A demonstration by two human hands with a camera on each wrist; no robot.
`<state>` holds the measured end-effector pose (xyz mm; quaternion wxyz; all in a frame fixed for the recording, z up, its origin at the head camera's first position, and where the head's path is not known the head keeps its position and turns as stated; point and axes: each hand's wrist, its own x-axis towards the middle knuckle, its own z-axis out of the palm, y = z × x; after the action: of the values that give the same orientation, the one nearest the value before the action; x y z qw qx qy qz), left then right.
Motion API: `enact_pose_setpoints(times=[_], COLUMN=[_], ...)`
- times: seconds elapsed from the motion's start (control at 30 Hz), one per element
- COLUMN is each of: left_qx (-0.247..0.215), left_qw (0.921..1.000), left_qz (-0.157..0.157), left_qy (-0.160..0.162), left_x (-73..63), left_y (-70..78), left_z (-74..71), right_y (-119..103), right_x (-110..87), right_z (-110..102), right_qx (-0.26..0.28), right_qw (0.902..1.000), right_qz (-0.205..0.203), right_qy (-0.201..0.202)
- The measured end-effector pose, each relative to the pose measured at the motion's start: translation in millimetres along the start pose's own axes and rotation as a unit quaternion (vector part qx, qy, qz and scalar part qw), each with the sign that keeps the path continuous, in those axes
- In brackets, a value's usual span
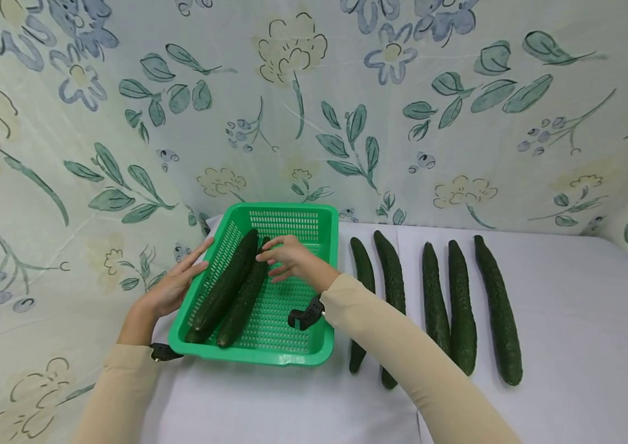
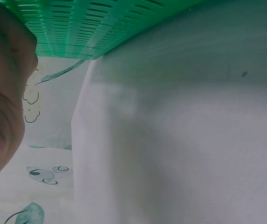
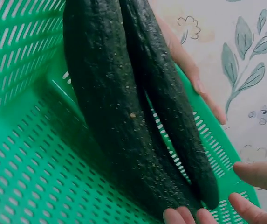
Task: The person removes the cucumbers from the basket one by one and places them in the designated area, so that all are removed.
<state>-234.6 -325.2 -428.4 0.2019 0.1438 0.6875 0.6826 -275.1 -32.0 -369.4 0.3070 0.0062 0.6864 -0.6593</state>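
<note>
Two dark green cucumbers lie side by side lengthwise along the left part of a green plastic basket [image 1: 327, 277]. The larger cucumber [image 1: 227, 287] is nearer the left wall, and the slimmer cucumber [image 1: 244, 308] lies to its right. My right hand [image 1: 294, 262] hovers over the basket by the far end of the slimmer one, its fingers loosely spread and nothing in them. In the right wrist view its fingertips [image 3: 240, 205] show near the cucumber ends. My left hand [image 1: 169, 290] touches the basket's left side from outside, fingers extended along the rim.
On the white table [image 1: 580, 320], several more cucumbers lie roughly parallel to the right of the basket, including a long curved cucumber [image 1: 499, 311] farthest right. My right forearm passes over some of them. A floral cloth [image 1: 380, 123] hangs behind and along the left.
</note>
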Motion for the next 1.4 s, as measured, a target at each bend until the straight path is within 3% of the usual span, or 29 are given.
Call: enact_pose_setpoints(times=[0.33,0.6,0.8,1.03,1.4], left_qx=[-0.009,-0.003,0.002,0.000,-0.003], left_qw=[1.0000,1.0000,0.9999,1.0000,0.9999], left_qz=[-0.003,-0.007,-0.008,-0.002,-0.007], left_qy=[0.000,0.006,0.011,0.005,0.008], left_x=[-0.3,0.3,0.8,1.0,-1.0], left_y=[0.5,0.6,0.9,-0.6,0.4], left_z=[-0.4,1.2,2.2,-0.8,0.4], right_y=[10,16,19,23,34], right_x=[10.4,13.1,15.5,19.9,22.8], right_z=[20,33,33,35,46], right_qx=[0.014,-0.017,-0.019,-0.022,-0.051], right_qw=[0.9989,0.9977,0.9978,0.9986,0.9978], right_qz=[0.006,0.005,0.017,0.040,0.015], right_qy=[0.044,0.065,0.061,0.027,0.041])
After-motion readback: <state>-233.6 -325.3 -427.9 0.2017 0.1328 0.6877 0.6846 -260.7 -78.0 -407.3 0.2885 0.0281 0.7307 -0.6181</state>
